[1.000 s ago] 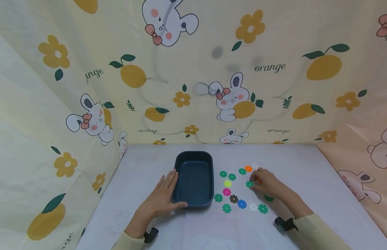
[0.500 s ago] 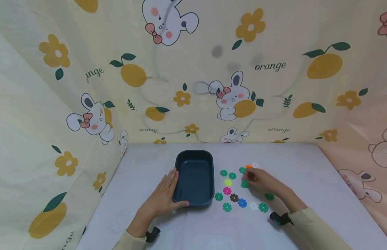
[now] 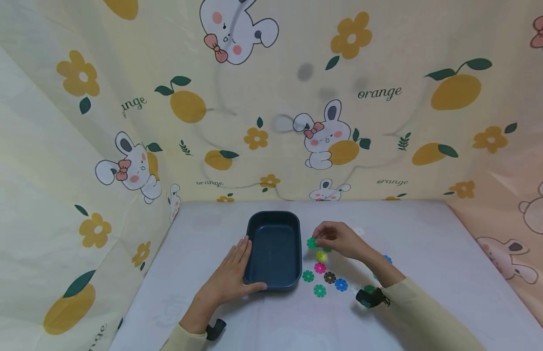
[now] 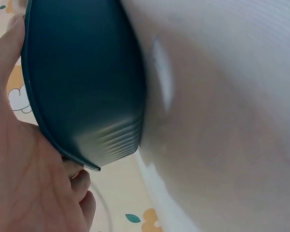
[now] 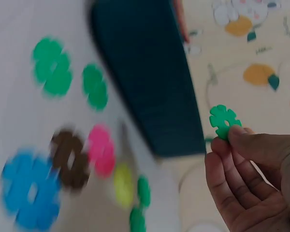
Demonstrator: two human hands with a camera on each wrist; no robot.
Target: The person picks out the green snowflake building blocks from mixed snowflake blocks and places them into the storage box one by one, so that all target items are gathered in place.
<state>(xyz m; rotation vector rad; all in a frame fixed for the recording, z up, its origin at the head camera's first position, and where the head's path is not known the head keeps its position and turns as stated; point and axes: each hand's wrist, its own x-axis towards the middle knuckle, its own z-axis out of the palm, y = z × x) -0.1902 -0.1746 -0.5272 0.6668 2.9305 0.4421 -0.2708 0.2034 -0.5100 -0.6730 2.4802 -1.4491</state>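
Note:
A dark blue rectangular tub point(image 3: 273, 253) stands on the white table, hollow side up, with nothing in it. My left hand point(image 3: 225, 278) rests against its left side, fingers fairly straight along the rim and thumb at the near corner. In the left wrist view, the palm lies by the tub's rim point(image 4: 35, 108). Right of the tub, my right hand point(image 3: 343, 240) pinches a green notched plastic disc point(image 5: 224, 121) between thumb and fingertips, held up above the table. A yellow disc point(image 3: 321, 256) and a pink disc point(image 3: 319, 268) lie below that hand.
Further notched discs lie right of the tub, among them a brown one point(image 3: 330, 278), a blue one point(image 3: 341, 284) and several green ones point(image 3: 319, 291). My right forearm covers part of the scatter. A printed cloth point(image 3: 271, 146) hangs behind the table.
My right hand has moved left from the right side of the scattered discs towards the tub, and now carries a green disc. The left hand stays at the tub.

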